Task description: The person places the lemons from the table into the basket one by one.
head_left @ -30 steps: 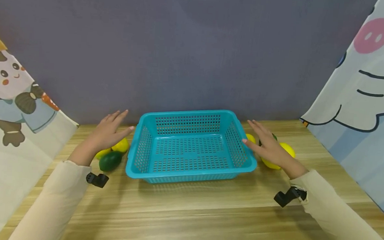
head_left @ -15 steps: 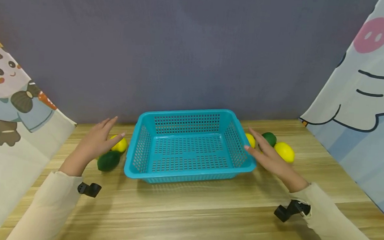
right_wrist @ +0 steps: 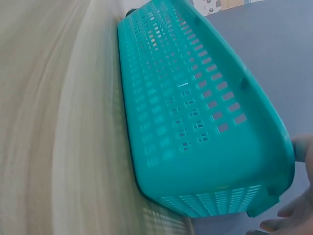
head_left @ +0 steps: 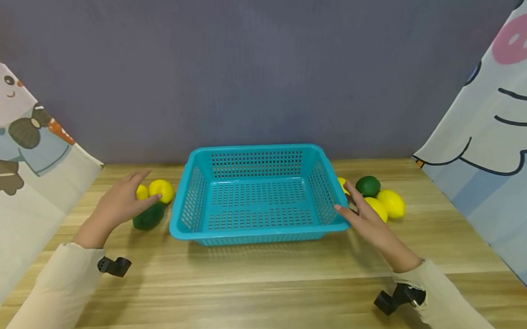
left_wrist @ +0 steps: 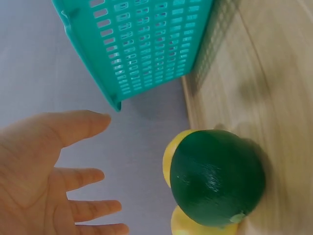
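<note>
A turquoise plastic basket (head_left: 260, 232) with slotted walls stands on the table between both hands, with nothing in it. My left hand (head_left: 119, 202) hovers with fingers spread, left of the basket and over a dark green avocado-like fruit (head_left: 148, 217). Beyond that fruit lie a yellow fruit (head_left: 161, 191) and a second, partly hidden yellow one (head_left: 142, 192). In the left wrist view, the left hand (left_wrist: 34, 171) holds nothing. My right hand (head_left: 369, 227) is stretched out at the basket's right side, thumb right at the rim. In the right wrist view, its thumb overlaps the basket corner (right_wrist: 264, 171).
Right of the basket rest a yellow lemon-like fruit (head_left: 392, 203), another yellow fruit (head_left: 377, 209) and a dark green fruit (head_left: 368, 186). One more yellow fruit (head_left: 341, 183) is partly covered by the right hand. A grey wall (head_left: 268, 65) rises behind the wooden table (head_left: 256, 293).
Both hands have moved slightly toward the person, the left also leftward. More of the fruits on both sides shows now. The basket stays in place on the table.
</note>
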`<state>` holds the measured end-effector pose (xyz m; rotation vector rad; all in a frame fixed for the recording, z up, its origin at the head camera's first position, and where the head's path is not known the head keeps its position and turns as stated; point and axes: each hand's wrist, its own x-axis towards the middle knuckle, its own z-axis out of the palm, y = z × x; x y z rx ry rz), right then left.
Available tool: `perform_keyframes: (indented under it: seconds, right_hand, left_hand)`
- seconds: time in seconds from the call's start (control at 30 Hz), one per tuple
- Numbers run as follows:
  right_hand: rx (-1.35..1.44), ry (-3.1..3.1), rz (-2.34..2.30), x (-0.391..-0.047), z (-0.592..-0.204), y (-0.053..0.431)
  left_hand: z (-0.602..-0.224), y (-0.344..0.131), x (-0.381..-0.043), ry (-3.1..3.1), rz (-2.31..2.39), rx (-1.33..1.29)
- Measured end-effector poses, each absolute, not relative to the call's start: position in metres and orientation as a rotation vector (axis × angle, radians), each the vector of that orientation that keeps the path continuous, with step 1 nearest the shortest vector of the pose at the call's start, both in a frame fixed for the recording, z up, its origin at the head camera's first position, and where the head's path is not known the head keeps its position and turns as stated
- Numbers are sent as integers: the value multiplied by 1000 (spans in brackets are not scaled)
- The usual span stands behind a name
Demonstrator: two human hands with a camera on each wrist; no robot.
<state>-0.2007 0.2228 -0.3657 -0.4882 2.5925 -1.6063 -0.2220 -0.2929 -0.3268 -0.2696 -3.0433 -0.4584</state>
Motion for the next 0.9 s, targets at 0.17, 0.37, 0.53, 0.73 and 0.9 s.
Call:
perform_keyframes:
  seconds: [0.17,0.37,0.53,0.73,0.9]
  right_hand:
    - [-435,2519,-1660,-198,-366,221]
    - [-358,2450,-1707,-192,-366,218]
    - [-358,2353,-1773,-191,-367,217]
    - [-420,2222,-1850,-190,-371,219]
    - [-429,2191,-1893,-188,-374,219]
  left_hand:
    - [-332,-296,-217,-3034,-483,-278]
    - [-337,-299,-213,-3048,-501,-260]
    - [-340,-302,-211,-3067,-502,-246]
    - [-343,-300,-210,-3104,-493,-269]
    - [-346,-299,-209,-3102,-468,-289]
